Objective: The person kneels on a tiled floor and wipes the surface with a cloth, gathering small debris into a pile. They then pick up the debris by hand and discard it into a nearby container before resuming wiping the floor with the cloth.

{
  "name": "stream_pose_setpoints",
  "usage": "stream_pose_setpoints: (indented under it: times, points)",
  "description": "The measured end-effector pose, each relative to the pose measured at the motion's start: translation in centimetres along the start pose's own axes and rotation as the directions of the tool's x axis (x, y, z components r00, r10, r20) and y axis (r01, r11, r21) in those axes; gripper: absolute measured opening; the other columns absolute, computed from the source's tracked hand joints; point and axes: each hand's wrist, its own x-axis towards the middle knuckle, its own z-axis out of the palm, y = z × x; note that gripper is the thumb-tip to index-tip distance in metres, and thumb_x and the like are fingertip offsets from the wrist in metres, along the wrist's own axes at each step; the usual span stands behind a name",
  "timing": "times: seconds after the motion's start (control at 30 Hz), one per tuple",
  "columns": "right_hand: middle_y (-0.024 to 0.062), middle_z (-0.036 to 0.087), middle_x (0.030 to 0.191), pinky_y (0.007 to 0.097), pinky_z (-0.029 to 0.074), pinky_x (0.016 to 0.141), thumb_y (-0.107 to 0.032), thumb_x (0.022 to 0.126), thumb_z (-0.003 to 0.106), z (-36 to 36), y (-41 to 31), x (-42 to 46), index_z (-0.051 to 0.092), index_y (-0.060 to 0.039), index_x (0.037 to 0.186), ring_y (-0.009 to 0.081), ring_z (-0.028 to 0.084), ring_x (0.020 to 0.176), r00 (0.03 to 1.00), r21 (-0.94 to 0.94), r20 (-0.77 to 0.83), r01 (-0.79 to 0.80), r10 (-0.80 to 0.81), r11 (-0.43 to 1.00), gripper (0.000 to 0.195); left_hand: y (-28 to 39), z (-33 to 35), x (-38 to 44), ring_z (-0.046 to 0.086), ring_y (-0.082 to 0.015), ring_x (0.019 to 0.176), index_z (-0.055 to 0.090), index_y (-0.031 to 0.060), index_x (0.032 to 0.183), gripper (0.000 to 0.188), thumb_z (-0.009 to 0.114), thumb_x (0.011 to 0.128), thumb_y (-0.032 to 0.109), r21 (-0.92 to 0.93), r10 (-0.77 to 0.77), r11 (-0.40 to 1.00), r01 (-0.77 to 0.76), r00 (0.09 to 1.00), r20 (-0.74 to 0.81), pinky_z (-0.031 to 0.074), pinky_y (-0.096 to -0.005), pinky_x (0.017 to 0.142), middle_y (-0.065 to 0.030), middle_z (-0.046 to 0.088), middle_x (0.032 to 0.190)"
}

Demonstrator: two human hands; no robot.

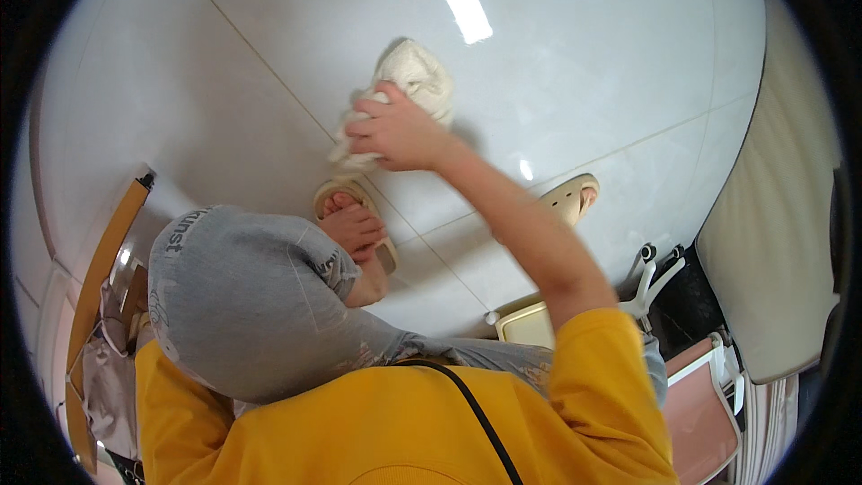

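My right hand [397, 131] is on a crumpled off-white cloth [417, 71], fingers curled over its near part. The cloth lies bunched against the glossy white tiled floor [283, 27]. Lower down, my left hand [353, 229] rests across the top of my left foot, holding no object; its arm is hidden behind my bent knee in grey trousers [249, 296]. That foot wears a beige slide sandal [387, 257], just below the cloth. Partly behind my right forearm is the other beige sandal [569, 199].
A pale yellow plastic stool or seat [525, 325] is close by my right elbow. Beyond it are a white wheeled base [646, 283], a pink panel with a white frame [704, 404] and a beige upholstered piece [774, 229]. To the left runs a wooden frame edge [108, 263] with hanging fabric [111, 391].
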Motion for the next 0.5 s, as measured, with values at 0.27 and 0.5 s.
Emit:
stream_pose_setpoints:
  times: [0.27,0.5]
  points:
    - [0.0027,0.051,0.116,0.0428,0.027,0.095,-0.014,0.064,0.056,2.2,2.1,-20.6,0.059,-0.0124,0.106,0.0295,0.039,0.112,0.467,0.299,-0.486,-0.705,0.738,0.643,0.042,-0.2,0.2,0.0,0.049,-0.0225,0.084,0.058,0.0073,0.098,0.033,0.058,0.071,0.026,-0.001,-0.013,1.0,0.013,1.0,0.029,0.038,-0.035,0.075,-0.006,0.053,0.096]
    - [0.0215,0.018,0.137,0.0443,0.017,0.102,-0.026,0.064,0.06,7.8,-5.5,-8.6,0.015,0.0023,0.135,0.0352,0.017,0.123,-0.231,0.962,-0.145,-0.261,0.962,0.083,0.089,0.6,-0.6,-0.1,0.049,-0.0239,0.087,0.058,0.0082,0.098,0.035,0.06,0.068,0.026,0.012,-0.036,0.999,0.036,0.997,0.064,0.039,-0.0373,0.074,-0.0061,0.052,0.098]
